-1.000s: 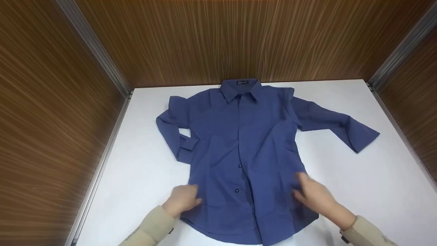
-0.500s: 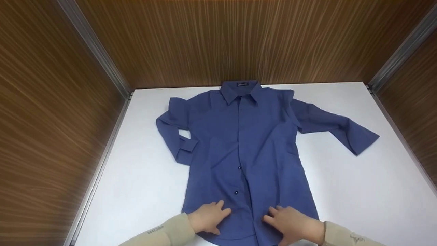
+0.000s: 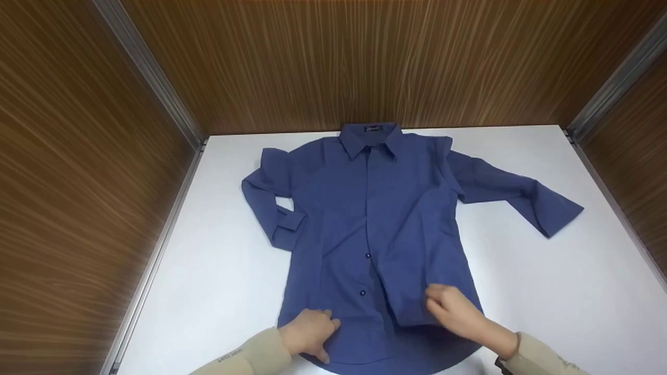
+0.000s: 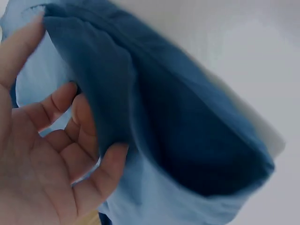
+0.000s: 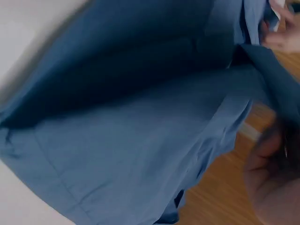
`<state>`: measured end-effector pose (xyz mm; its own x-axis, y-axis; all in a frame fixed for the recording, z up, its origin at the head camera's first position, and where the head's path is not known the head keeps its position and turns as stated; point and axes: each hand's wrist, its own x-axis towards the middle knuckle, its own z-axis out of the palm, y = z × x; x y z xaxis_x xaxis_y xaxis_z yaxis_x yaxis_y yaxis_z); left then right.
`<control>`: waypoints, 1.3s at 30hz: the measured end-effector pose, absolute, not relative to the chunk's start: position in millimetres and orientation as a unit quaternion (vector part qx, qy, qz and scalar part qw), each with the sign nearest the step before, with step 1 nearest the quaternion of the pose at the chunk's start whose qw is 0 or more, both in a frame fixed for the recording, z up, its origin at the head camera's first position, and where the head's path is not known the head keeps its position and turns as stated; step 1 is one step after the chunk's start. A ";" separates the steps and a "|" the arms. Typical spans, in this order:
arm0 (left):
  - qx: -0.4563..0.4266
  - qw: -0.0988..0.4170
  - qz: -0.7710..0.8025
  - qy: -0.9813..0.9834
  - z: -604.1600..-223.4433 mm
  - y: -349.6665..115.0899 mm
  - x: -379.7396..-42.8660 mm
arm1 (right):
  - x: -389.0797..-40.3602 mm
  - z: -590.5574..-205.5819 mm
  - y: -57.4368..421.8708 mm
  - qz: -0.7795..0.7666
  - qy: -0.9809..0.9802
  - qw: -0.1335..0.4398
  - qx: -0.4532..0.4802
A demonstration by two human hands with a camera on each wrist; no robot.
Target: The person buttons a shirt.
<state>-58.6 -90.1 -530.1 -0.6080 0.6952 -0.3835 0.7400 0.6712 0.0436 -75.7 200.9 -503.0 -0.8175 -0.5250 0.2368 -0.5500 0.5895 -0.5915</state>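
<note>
A dark blue button-up shirt (image 3: 338, 208) lies front up, its collar (image 3: 371, 136) toward the back wall. The left hand (image 3: 310, 330) rests on the lower left front, thumb and fingers spread apart. In the left wrist view, fingertips (image 4: 116, 152) touch a fold of the shirt. Above the lower right front, the right hand (image 3: 456, 312) pinches the front panel's hem and lifts it. This exposes the darker back panel (image 3: 411, 349) underneath. In the right wrist view, the right hand (image 5: 269, 183) is dark and blurred beside the raised cloth (image 5: 154, 122).
The shirt lies on a white table (image 3: 219, 281). Wood-grain walls (image 3: 292, 62) with metal edge strips (image 3: 156, 78) stand at the back and sides. The left-side sleeve (image 3: 260, 203) bends back toward the body; the right-side sleeve (image 3: 500, 179) reaches out across the table.
Both hands came inward from the shirt's sides onto its lower front. The right hand has since taken the right panel's hem and raised it up and away; the left hand stays nearly in place.
</note>
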 end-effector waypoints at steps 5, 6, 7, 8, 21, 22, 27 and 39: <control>0.438 0.178 -0.053 0.880 -536.3 -83.1 -51.6 | -79.8 -494.7 204.5 0.444 -0.865 0.081 0.220; 0.436 0.184 -0.048 0.880 -537.2 -82.4 -50.4 | -79.8 -493.5 205.3 0.452 -0.862 0.086 0.212; 0.432 0.191 -0.044 0.880 -538.1 -82.1 -49.3 | -79.8 -492.3 205.8 0.455 -0.861 0.092 0.207; 0.428 0.197 -0.042 0.881 -538.2 -82.1 -48.3 | -79.7 -491.5 206.4 0.456 -0.861 0.096 0.203; 0.431 0.226 0.082 0.870 -512.7 -94.1 -62.0 | -81.2 -494.9 214.2 0.386 -0.873 0.098 0.283; 0.424 0.223 0.107 0.871 -512.2 -95.2 -63.4 | -80.8 -495.1 213.9 0.374 -0.874 0.103 0.293; 0.391 0.171 0.232 0.874 -507.1 -95.9 -67.9 | -82.0 -494.2 212.2 0.368 -0.863 0.148 0.314; 0.340 0.067 0.158 0.924 -484.5 -84.1 -67.0 | -83.9 -488.6 209.0 0.277 -0.849 0.083 0.443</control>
